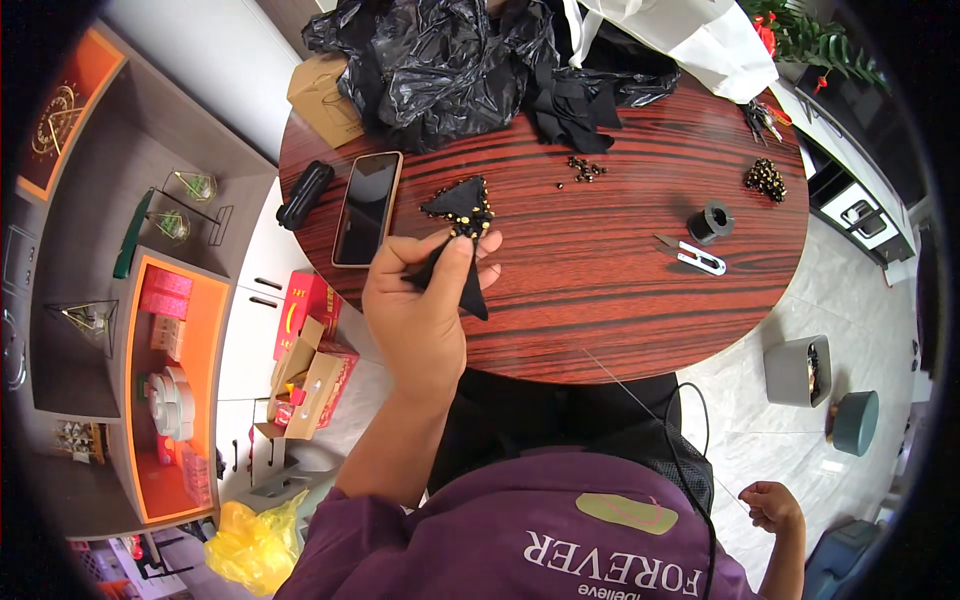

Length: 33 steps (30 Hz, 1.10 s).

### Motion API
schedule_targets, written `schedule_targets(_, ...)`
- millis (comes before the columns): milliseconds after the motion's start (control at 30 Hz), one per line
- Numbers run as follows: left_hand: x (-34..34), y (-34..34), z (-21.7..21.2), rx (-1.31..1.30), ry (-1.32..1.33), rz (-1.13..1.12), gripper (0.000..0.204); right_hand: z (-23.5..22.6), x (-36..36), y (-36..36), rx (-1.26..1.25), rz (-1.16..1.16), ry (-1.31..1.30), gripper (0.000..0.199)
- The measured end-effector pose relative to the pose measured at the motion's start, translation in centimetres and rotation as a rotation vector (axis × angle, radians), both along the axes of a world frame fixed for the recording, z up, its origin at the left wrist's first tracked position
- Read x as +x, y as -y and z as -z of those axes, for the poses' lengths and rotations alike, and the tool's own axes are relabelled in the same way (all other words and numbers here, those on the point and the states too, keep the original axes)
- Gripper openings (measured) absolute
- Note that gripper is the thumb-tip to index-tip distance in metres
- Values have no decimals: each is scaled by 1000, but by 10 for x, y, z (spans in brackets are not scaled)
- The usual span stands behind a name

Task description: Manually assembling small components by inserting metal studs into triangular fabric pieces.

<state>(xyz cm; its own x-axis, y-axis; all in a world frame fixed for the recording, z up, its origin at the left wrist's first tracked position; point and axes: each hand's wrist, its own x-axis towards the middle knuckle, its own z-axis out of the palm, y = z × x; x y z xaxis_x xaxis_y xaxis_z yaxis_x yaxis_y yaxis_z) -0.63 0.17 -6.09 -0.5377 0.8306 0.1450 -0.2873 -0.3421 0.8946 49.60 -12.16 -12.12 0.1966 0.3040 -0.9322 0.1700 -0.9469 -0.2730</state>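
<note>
My left hand is closed over the near-left part of the table, thumb and fingers pinching a black fabric bow. Gold and black beads cluster at the bow's middle and along its upper edge; its lower tail hangs below my thumb. Far out to the lower right, beyond my body, my right hand is held with fingers pinched together. A thin thread slants from the table's front edge down toward those fingers. Whether a needle is there is too small to tell.
On the round wood-grain table lie a phone, a black case, loose beads, a bead pile, a black thread spool and white-handled thread snips. Black plastic bags cover the back. A grey bin stands right.
</note>
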Motion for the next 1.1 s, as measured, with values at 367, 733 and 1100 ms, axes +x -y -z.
schedule_targets(367, 2, -1, 6, 24, 152, 132, 11, 1, 18, 5, -120, -108, 155, 5)
schedule_targets(733, -3, 2, 7, -32, 162, 143, 13, 30, 70, 55, -313, -123, 154, 7)
schedule_targets(1100, 17, 6, 14, -203, 318, 391, 14, 60, 132, 66, 154, 86, 623, 16)
